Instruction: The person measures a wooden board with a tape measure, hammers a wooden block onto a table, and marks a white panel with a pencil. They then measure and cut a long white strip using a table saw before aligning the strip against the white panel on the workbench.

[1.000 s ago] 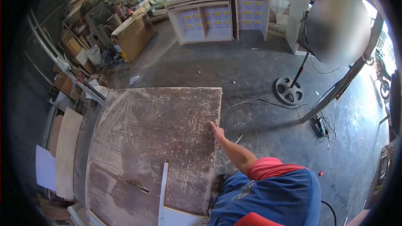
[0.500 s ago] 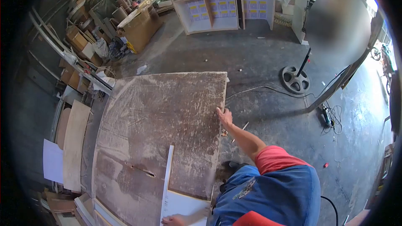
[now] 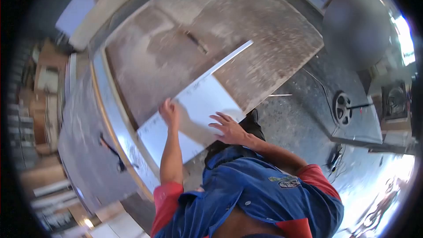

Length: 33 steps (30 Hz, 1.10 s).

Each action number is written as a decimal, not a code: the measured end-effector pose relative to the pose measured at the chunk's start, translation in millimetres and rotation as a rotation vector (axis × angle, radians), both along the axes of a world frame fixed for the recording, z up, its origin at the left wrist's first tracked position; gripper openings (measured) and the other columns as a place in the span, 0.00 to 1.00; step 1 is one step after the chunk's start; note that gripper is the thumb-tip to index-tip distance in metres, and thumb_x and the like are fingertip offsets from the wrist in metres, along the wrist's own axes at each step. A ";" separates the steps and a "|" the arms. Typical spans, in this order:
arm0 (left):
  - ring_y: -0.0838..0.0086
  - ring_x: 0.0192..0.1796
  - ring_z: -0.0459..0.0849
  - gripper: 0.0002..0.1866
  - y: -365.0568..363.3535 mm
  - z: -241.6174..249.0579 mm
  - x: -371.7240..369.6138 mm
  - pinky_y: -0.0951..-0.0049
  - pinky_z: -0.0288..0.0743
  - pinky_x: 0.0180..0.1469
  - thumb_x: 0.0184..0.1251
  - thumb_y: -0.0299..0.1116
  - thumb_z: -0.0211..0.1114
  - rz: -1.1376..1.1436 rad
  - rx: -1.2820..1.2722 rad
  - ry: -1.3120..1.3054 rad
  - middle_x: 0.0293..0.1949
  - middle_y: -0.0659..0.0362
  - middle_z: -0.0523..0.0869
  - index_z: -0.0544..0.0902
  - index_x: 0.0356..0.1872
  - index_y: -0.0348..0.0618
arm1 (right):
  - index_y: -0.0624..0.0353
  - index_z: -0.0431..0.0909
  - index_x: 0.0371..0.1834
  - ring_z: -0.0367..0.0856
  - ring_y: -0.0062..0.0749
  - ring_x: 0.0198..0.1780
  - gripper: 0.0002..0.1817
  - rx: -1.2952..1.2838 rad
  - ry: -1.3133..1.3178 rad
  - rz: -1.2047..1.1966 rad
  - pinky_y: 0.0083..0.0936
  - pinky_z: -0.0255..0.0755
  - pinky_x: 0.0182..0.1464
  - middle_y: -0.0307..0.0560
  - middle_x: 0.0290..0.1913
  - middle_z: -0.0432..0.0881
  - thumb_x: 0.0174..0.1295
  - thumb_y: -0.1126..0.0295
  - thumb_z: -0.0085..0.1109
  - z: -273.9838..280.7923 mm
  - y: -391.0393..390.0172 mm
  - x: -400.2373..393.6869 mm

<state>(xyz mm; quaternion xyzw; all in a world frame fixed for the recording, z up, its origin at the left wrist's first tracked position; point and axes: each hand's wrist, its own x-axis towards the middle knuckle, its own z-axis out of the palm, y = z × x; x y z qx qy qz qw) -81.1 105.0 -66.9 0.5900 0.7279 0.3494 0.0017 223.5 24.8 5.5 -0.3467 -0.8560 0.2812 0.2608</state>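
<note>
A white board [image 3: 202, 101] lies on a large worn brown worktable [image 3: 154, 57] in front of my body. Along its far edge runs a narrow white strip [image 3: 231, 57], which sticks out past the board to the upper right. My left hand [image 3: 169, 114] is at that far edge, its fingers bent over the edge and closed on the board. On the board's right part is my right hand [image 3: 228, 128], fingers spread and holding nothing. Dark pencil-like marks show near the board's edges.
A long slot [image 3: 196, 42] is cut in the tabletop. Left of it, a pale rail [image 3: 119, 123] borders another grey surface [image 3: 83, 145]. On the floor to the right are a wheel-shaped base [image 3: 343, 108], a cable and a power tool [image 3: 335, 158]. Another person's head is blurred out.
My view has swung round and down toward the board. My right hand has left the worktable's right edge and is now on the board. My left hand is at the far edge.
</note>
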 end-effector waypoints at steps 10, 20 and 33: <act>0.56 0.44 0.80 0.03 0.4 -4.3 -14.2 0.54 0.70 0.49 0.53 0.32 0.66 0.137 0.137 -0.035 0.34 0.55 0.83 0.84 0.29 0.50 | 0.36 0.70 0.68 0.49 0.56 0.76 0.39 0.086 -0.382 0.193 0.60 0.45 0.73 0.43 0.77 0.57 0.48 0.51 0.70 -17.0 -28.9 -75.1; 0.60 0.47 0.78 0.04 9.8 12.1 -22.2 0.57 0.65 0.53 0.58 0.30 0.64 0.156 0.037 -0.122 0.38 0.59 0.81 0.83 0.34 0.52 | 0.35 0.77 0.62 0.51 0.53 0.76 0.42 0.028 -0.383 0.109 0.59 0.46 0.73 0.41 0.74 0.62 0.35 0.61 0.78 -5.4 -18.6 -98.1; 0.59 0.48 0.77 0.03 52.3 7.6 -49.8 0.55 0.67 0.52 0.60 0.33 0.63 0.130 0.014 -0.068 0.40 0.59 0.81 0.83 0.33 0.54 | 0.34 0.77 0.62 0.48 0.55 0.77 0.40 0.043 -0.463 0.082 0.61 0.44 0.73 0.40 0.75 0.60 0.37 0.58 0.76 -8.7 23.9 -119.8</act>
